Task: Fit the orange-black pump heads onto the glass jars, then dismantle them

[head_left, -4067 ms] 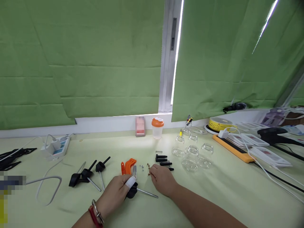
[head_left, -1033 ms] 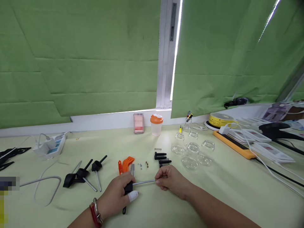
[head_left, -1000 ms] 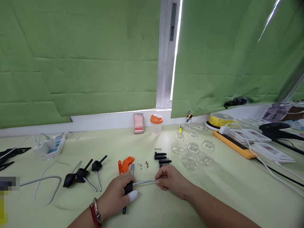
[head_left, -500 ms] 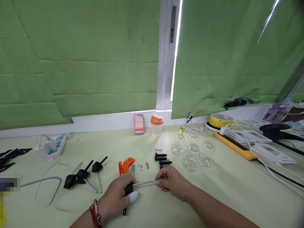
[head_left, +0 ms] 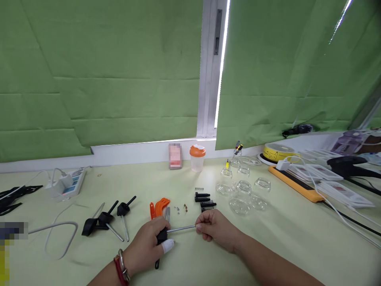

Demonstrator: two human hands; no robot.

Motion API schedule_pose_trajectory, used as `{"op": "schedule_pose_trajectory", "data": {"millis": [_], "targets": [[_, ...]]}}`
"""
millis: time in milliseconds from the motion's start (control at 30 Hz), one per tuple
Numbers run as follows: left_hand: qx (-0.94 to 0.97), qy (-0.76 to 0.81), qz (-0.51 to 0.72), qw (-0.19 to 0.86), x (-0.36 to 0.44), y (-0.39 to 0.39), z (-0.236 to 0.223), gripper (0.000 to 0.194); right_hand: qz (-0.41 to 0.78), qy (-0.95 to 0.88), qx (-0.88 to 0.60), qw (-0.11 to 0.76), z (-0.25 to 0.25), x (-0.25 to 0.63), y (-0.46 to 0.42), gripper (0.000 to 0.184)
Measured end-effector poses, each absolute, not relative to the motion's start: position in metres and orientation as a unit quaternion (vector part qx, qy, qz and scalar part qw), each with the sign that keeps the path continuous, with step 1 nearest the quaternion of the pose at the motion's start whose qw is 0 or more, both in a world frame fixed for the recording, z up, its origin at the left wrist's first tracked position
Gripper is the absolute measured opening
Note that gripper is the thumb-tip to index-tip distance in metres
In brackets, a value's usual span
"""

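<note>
My left hand (head_left: 145, 243), with white tape on the thumb, is wrapped round a black plastic part (head_left: 161, 236) that has a dark handle end sticking out below. From this part a thin metal rod (head_left: 182, 228) runs right. My right hand (head_left: 216, 231) pinches the rod's far tip; whether a small piece is in that pinch is hidden. Beyond the hands lie orange plastic pieces (head_left: 162, 206), loose metal rods (head_left: 167, 214), tiny silver bits (head_left: 177, 210) and brown bits (head_left: 185, 207). Black plastic pieces (head_left: 203, 199) with springs rest just past my right hand.
To the left lie several black parts with rods (head_left: 104, 219), a grey cable (head_left: 64, 223) and a power strip (head_left: 74, 184). Upturned glass jars (head_left: 241, 198) stand right of centre. An orange-lidded cup (head_left: 197, 161) is at the back, an orange-edged bar (head_left: 293, 184) at right.
The whole view has shifted very slightly. Both hands keep the same hold on the black part and the rod.
</note>
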State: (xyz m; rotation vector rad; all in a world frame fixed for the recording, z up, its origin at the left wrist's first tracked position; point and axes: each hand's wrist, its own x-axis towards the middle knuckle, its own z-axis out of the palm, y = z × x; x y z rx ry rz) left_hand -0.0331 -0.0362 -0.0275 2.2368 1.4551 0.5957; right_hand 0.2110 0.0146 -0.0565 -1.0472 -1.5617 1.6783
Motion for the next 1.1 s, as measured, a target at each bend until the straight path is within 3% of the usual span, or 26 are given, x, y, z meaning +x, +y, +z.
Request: {"op": "schedule_pose_trajectory", "data": {"millis": [467,1100], "targets": [[0.801,0.518,0.217,0.207,-0.0335,-0.0373,-0.026,0.012,0.619,-0.621,-0.385,0.289,-0.0573,0.2117,0.0145,0.032],[0.802,0.517,0.218,0.203,-0.0334,-0.0348,-0.0295,0.012,0.607,-0.625,-0.399,0.285,-0.0558,0.2095,0.0129,0.027]]}}
